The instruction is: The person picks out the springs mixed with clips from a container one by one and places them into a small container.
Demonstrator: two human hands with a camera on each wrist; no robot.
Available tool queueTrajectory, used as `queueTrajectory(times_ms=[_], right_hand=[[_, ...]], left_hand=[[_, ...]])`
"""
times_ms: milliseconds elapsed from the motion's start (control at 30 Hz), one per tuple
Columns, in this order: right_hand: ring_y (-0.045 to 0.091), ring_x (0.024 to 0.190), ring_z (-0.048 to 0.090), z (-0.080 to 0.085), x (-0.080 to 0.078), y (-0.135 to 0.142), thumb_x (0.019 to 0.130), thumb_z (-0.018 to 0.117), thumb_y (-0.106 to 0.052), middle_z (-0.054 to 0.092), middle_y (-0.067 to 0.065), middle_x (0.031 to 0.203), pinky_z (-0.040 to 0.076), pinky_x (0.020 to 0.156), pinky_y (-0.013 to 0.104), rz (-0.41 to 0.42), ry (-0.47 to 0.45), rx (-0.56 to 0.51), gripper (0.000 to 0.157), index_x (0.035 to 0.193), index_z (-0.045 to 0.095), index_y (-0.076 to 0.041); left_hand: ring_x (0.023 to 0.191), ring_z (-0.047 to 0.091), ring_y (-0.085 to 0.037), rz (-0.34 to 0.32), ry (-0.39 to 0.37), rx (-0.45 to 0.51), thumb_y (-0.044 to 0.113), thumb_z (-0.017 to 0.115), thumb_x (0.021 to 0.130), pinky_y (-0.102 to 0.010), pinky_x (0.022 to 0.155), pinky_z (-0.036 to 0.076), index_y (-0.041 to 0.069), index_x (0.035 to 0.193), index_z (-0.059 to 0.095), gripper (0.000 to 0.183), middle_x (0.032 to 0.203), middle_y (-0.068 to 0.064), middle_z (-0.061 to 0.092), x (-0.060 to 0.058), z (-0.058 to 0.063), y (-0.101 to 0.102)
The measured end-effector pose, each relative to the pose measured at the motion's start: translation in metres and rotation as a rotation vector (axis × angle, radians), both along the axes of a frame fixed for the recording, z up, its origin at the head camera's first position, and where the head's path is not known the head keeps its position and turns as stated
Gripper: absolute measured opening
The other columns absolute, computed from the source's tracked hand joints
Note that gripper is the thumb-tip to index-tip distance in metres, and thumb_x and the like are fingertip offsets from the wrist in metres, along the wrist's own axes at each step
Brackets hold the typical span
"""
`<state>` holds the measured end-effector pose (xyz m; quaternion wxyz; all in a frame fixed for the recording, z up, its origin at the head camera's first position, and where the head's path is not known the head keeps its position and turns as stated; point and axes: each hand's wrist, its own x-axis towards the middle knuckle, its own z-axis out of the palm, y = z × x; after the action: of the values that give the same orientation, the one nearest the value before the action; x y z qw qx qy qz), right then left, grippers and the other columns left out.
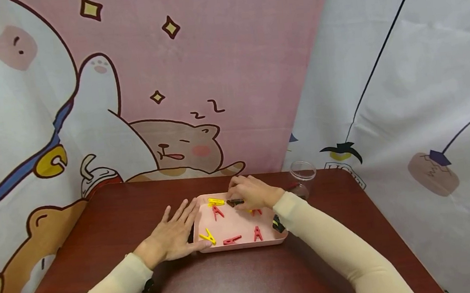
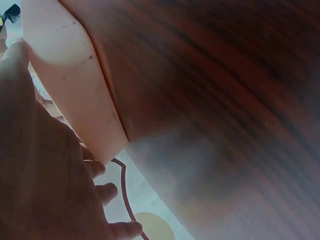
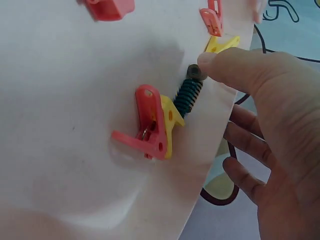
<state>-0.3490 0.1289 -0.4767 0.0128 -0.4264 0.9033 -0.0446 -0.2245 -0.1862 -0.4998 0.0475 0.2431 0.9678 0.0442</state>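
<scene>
A pink tray holds small plastic clips. Among them are a yellow clip near the left front corner, a red clip at the front, and a red clip lying against a yellow clip. My left hand lies with spread, straight fingers along the tray's left side, its thumb over the front left corner. My right hand, over the far part of the tray, pinches a dark coil spring at one end. The thumb shows there; the index finger is hidden behind it.
A clear, open-topped jar stands behind the tray to the right, partly hidden by the right forearm. The dark wooden table carries everything. A printed cloth hangs right behind the table's far edge.
</scene>
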Motion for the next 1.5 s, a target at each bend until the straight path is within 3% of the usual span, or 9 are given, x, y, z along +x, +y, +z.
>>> queueTrajectory(times_ms=[300,767,1500], right_hand=[[0.027,0.137,0.067,-0.007,-0.005,-0.012,0.103,0.092,-0.027,0.073,0.004,0.144,0.057,0.115,0.052,-0.008,-0.026,0.048,0.033,0.136,0.087,-0.028],[0.027,0.137,0.070,-0.007,-0.006,-0.015,0.103,0.093,-0.023,0.075,0.003,0.140,0.056,0.115,0.053,-0.020,0.010,0.077,0.030,0.131,0.089,-0.029],[0.022,0.127,0.071,-0.003,-0.005,-0.012,0.100,0.095,-0.033,0.078,-0.002,0.131,0.055,0.117,0.054,-0.090,-0.076,0.052,0.022,0.121,0.091,-0.025]], left_hand=[[0.184,0.021,-0.042,0.008,0.008,0.011,0.097,0.047,0.102,-0.082,0.142,0.020,0.008,0.187,0.021,0.126,0.198,-0.013,0.015,0.002,-0.004,0.000],[0.184,0.021,-0.042,0.017,-0.001,0.006,0.096,0.047,0.103,-0.082,0.142,0.019,0.008,0.187,0.020,0.125,0.199,-0.013,0.013,0.001,-0.002,0.000],[0.184,0.020,-0.042,0.023,-0.020,-0.009,0.096,0.048,0.102,-0.082,0.142,0.019,0.009,0.188,0.018,0.126,0.199,-0.013,0.011,0.000,-0.002,0.002]])
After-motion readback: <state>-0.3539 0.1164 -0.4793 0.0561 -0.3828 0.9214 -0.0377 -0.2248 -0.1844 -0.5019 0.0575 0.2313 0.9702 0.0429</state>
